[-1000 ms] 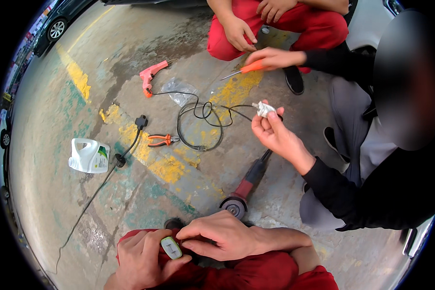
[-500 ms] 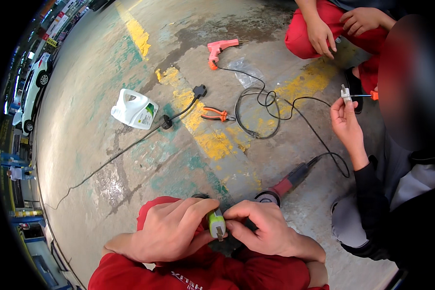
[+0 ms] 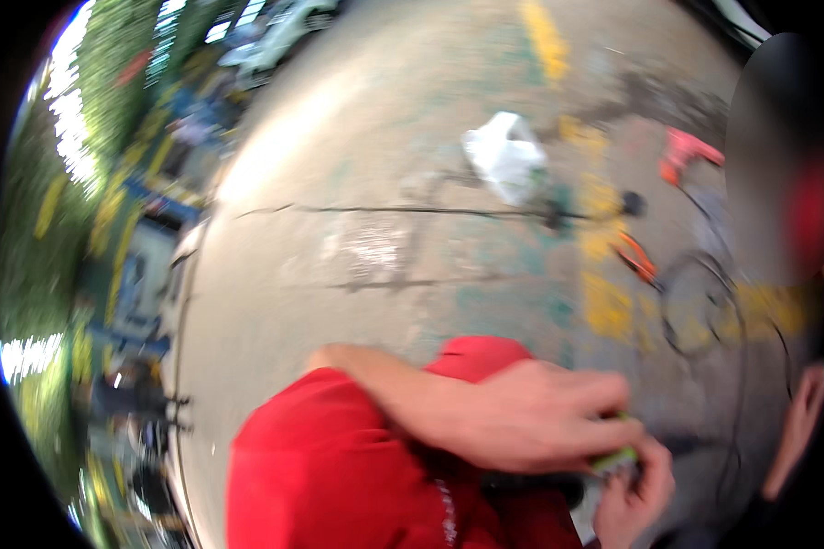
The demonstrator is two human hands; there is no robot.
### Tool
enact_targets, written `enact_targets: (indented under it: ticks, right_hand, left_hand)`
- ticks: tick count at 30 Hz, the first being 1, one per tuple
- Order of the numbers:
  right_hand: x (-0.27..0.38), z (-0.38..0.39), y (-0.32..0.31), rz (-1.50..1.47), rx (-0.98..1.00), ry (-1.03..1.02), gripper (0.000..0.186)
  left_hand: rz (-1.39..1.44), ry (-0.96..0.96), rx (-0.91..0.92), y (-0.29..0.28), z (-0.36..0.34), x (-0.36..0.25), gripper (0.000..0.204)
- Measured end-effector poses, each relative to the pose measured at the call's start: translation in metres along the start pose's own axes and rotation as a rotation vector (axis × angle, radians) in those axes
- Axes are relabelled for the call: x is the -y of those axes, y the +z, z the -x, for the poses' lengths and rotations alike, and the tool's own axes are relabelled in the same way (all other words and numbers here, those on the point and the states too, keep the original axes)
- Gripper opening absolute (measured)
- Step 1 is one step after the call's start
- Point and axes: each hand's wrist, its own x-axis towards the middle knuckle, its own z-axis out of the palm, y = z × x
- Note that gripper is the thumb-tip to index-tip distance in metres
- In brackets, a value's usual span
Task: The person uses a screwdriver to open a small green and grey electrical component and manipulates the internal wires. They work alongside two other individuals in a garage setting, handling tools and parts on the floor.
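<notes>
Motion smears this view. My left hand [image 3: 540, 416] reaches across from the left, its fingers closed around a small green electrical plug [image 3: 616, 460]. Just to the right and nearer, my right hand [image 3: 645, 485] meets the same plug, with thumb and finger curled together against it. Most of the plug is covered by fingers, and its prongs cannot be made out now. Both hands are low in front of me, beside my red-clad knee [image 3: 293, 457].
A white jug [image 3: 506, 157] stands ahead near a long black cable [image 3: 412, 211]. Further right are orange-handled pliers [image 3: 635, 259], a pink heat gun [image 3: 688, 156] and a coiled black cord [image 3: 673, 320]. Another person's hand [image 3: 804, 412] shows at the right edge.
The view has swung left, so floor items appear further right. My hands appear lower and further right, still at the plug. The angle grinder is no longer visible.
</notes>
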Motion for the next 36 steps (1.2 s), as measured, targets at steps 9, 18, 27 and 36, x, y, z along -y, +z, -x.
enact_targets:
  ticks: [9, 18, 27, 36]
  right_hand:
    - [-0.015, -0.008, 0.016, -0.111, -0.146, 0.221, 0.031]
    - [-0.093, -0.005, 0.045, -0.305, -0.237, 0.171, 0.022]
    - [-0.007, -0.056, 0.024, -0.130, 0.021, -0.234, 0.018]
    - [0.000, -0.035, 0.010, -0.091, -0.044, -0.225, 0.025]
  left_hand:
    - [-0.048, -0.049, -0.146, 0.049, 0.007, -0.006, 0.042]
    - [0.126, -0.174, -0.085, 0.047, 0.009, -0.012, 0.039]
    - [-0.029, -0.114, -0.015, 0.018, -0.008, -0.005, 0.048]
    - [-0.052, -0.101, 0.034, 0.022, -0.021, -0.013, 0.063]
